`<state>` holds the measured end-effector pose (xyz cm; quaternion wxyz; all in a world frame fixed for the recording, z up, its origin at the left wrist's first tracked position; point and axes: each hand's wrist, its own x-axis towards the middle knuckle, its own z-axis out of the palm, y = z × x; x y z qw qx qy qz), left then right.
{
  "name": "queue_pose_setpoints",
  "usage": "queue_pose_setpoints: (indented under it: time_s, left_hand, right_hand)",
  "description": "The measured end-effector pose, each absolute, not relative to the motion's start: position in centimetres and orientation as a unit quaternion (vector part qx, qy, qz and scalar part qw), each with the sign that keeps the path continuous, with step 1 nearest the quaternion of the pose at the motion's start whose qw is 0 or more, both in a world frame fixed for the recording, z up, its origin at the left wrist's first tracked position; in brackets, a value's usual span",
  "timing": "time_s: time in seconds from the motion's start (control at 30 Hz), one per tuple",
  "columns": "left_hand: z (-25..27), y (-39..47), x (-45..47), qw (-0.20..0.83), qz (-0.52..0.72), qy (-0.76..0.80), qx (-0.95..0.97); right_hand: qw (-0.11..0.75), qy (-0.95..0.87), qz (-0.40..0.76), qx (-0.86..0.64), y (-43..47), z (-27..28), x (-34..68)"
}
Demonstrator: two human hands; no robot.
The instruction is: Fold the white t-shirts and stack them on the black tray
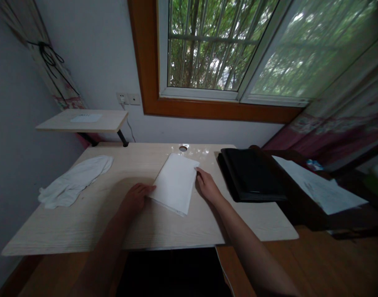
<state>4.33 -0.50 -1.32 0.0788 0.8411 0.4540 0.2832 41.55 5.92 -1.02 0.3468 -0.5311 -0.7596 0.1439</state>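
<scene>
A white cloth [176, 183], folded into a flat rectangle, lies tilted on the middle of the desk. Layered edges show along its lower side. My left hand [137, 197] is at its lower left edge, fingers together and the tips closed on the border. At the upper right corner, my right hand [207, 184] pinches the edge between thumb and fingers. Off to the left lies a crumpled white cloth [76, 181], which neither hand touches.
Black flat folders or cases [252, 173] are stacked at the desk's right side. A raised shelf [111, 119] stands at the back left, on dark legs. The desk [83, 235] has a round cable hole [183, 148] near the wall. Papers [318, 185] lie on a dark surface farther right.
</scene>
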Motion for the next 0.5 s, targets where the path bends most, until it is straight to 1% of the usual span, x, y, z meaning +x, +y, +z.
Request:
queue_pose_setpoints:
  time_s: [0.17, 0.27, 0.37, 0.5]
  left_hand:
    - [-1.1, -1.1, 4.7, 0.108, 0.285, 0.403, 0.863]
    - [-1.4, -1.4, 5.4, 0.118, 0.294, 0.367, 0.875]
    - [-1.9, -1.6, 6.3, 0.138, 0.319, 0.327, 0.879]
    - [-1.7, -2.1, 7.7, 0.19, 0.334, 0.287, 0.878]
  right_hand:
    - [0.383, -0.71, 0.231, -0.543, 3.5, -1.6, 41.1]
    - [0.394, -0.684, 0.263, -0.555, 2.3, -1.9, 41.3]
    - [0.397, -0.678, 0.266, -0.558, 1.7, -2.1, 41.5]
    - [0.387, -0.697, 0.234, -0.557, 1.7, -2.3, 41.6]
